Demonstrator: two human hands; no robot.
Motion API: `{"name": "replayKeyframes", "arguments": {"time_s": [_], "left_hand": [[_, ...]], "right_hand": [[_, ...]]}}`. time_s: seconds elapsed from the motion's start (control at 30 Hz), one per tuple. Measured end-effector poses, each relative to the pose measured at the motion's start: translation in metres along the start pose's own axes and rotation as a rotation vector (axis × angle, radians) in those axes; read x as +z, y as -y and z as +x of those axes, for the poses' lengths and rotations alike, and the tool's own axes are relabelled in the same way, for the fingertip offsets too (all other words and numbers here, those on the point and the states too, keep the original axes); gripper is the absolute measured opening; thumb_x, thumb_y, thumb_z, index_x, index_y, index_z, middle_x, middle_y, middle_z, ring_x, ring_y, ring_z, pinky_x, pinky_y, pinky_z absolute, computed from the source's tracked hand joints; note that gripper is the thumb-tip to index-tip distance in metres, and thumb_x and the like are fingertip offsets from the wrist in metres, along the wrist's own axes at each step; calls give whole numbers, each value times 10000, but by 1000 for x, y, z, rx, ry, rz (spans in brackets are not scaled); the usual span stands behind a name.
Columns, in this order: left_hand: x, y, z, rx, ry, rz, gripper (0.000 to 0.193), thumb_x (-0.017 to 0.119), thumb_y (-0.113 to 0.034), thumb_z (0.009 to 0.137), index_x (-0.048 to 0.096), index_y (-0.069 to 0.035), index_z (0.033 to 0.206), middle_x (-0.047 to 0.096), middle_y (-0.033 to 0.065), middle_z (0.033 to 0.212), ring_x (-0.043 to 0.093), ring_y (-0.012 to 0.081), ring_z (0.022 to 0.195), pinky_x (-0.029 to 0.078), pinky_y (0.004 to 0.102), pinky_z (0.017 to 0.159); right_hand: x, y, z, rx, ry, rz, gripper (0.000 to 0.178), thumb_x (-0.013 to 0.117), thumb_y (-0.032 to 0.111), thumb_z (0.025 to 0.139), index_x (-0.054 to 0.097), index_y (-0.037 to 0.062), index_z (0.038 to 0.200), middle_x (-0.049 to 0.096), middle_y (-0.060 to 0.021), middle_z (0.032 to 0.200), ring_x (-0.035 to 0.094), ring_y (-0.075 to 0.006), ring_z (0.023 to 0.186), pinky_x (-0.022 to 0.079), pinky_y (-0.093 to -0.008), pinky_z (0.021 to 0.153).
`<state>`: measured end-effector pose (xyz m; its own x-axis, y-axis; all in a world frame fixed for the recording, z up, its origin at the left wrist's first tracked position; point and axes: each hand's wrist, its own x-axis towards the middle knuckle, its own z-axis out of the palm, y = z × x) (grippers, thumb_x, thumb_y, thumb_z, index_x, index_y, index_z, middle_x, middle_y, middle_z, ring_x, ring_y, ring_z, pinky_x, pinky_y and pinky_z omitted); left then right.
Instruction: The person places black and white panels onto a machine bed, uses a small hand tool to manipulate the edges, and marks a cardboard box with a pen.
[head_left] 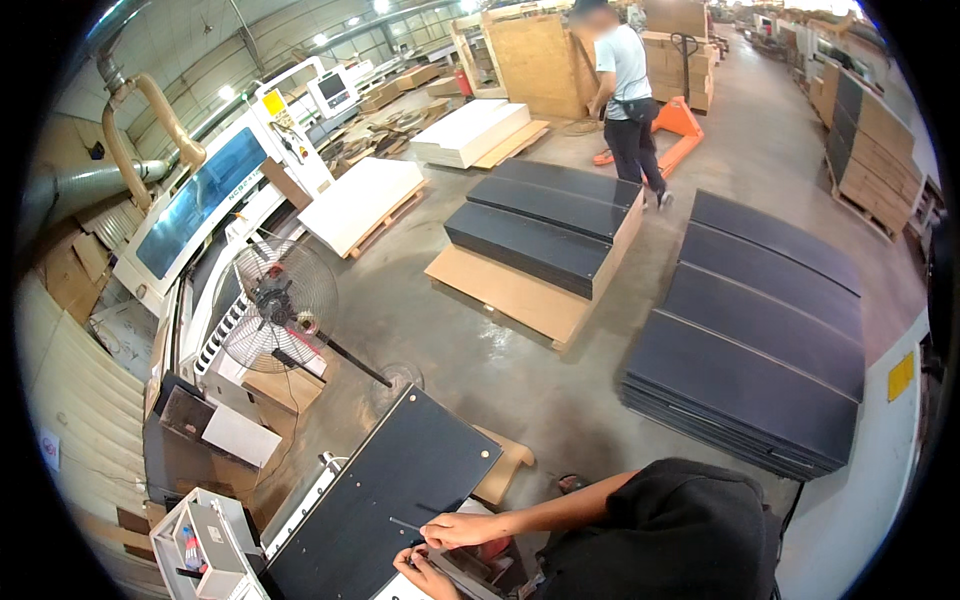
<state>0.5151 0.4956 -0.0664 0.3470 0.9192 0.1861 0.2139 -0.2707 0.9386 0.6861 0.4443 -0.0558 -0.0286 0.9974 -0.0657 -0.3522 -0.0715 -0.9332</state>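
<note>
Starting at nine o'clock I see a long white machine [215, 190] with a blue window, and just below it a standing fan [278, 305] on a dark pole. At about seven o'clock a dark panel [385, 495] lies flat on the table [300, 505], whose pale edge shows along the panel's left side. My left hand [425, 575] sits at six o'clock at the panel's near edge, its fingers curled in, though I cannot tell what they close on. Just above it my right hand [462, 530] rests over the same corner of the panel, its fingers pinching a thin dark rod [405, 524] that points toward nine o'clock across the panel's surface. My dark sleeve [680, 535] fills the space toward five o'clock. In the middle, toward twelve o'clock, dark boards [545, 225] lie stacked on a brown pallet sheet [500, 290], and beyond them another person [628, 95] in a light shirt stands beside an orange pallet jack [680, 125]. At three o'clock a larger stack of dark sheets [755, 340] lies on the concrete floor [480, 370].
</note>
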Motion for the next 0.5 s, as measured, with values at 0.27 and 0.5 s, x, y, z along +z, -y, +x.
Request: {"name": "replayKeyframes", "arguments": {"time_s": [0.27, 0.5], "left_hand": [[-2, 59, 8, -81, -39, -155, 324, 573, -291, 1036, 456, -40, 1205, 622, 112, 1052, 588, 164, 869, 485, 277, 746], [-3, 19, 7, -131, -15, -293, 326, 585, -313, 1028, 481, -71, 1219, 684, 85, 1010, 566, 114, 748, 461, 233, 654]], "right_hand": [[-8, 8, 13, -147, -77, -37, 486, 422, 400, 1069, 577, 55, 763, 477, 26, 643, 433, -100, 611, 368, -278, 577], [-22, 57, 42, -192, -245, -96, 445, 536, 410, 1034, 650, 29, 834, 507, 8, 603, 480, -85, 584, 391, -286, 537]]}}
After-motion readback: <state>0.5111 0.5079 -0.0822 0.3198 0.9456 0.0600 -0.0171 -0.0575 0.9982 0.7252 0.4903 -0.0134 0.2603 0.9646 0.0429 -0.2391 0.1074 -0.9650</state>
